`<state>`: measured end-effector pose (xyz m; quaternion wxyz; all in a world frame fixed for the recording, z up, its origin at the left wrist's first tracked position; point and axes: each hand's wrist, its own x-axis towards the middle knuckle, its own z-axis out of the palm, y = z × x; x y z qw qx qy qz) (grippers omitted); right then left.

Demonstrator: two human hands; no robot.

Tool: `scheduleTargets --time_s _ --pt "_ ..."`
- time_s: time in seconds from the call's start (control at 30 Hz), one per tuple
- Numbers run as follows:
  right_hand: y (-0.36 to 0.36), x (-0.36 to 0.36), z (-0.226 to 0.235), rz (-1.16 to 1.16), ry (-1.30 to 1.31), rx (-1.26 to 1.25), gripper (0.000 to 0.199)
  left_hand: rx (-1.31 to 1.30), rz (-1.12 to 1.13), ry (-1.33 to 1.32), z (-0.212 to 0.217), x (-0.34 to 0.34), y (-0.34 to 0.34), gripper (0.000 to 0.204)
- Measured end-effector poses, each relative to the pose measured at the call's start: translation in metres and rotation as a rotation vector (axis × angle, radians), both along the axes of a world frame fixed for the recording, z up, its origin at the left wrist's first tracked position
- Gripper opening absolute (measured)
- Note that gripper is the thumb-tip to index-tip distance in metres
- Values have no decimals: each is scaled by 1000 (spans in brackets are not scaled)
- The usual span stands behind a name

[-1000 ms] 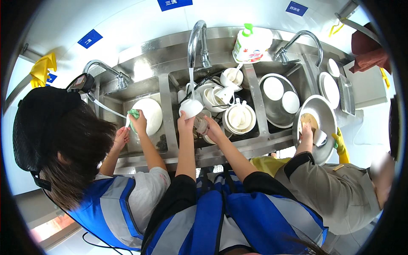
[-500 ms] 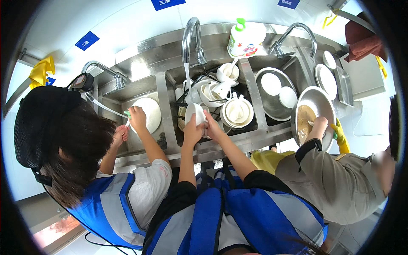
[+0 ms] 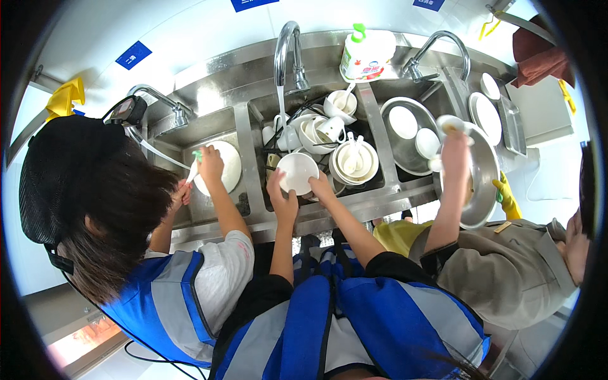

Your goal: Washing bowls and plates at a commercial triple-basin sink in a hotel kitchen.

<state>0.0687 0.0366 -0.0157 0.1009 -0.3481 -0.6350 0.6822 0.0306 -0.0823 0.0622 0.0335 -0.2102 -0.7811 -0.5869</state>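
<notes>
Between my two hands is a white bowl (image 3: 298, 172), its hollow facing up, above the near edge of the middle sink. My left hand (image 3: 282, 200) grips its left rim, and my right hand (image 3: 323, 189) holds it from the lower right. Just beyond the bowl, water runs from the middle faucet (image 3: 288, 47) into the sink. Mugs (image 3: 331, 129), bowls and dark chopsticks are heaped there. To the right of my bowl stands a stack of white bowls (image 3: 364, 176) with spoons (image 3: 352, 158) on top.
At my left, a person in a blue vest works over a white plate (image 3: 225, 170) in the left sink. On my right, another person lifts small white pieces over a steel basin (image 3: 484, 190). A white pump bottle (image 3: 361, 58) stands behind the sinks. Another steel bowl (image 3: 411, 166) holds white dishes.
The bowl in my hands has turned from tilted sideways to hollow side up. The co-worker on the right has raised a hand out of the steel basin with white pieces.
</notes>
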Motion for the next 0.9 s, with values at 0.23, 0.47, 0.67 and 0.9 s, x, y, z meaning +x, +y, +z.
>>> scheduleTargets --time_s 0.23,0.47,0.67,0.9 --pt "-7 9 17 91 23 -260 37 351 37 -1188 -17 -13 -1 48" --pt "-4 14 73 -174 174 -1079 30 282 199 -821 -36 -9 0 40" --pt "51 10 117 328 -175 -777 26 212 303 -612 -39 -6 -4 41" --pt "-9 -3 1 11 -192 -1019 27 366 298 -591 -29 1 -9 43"
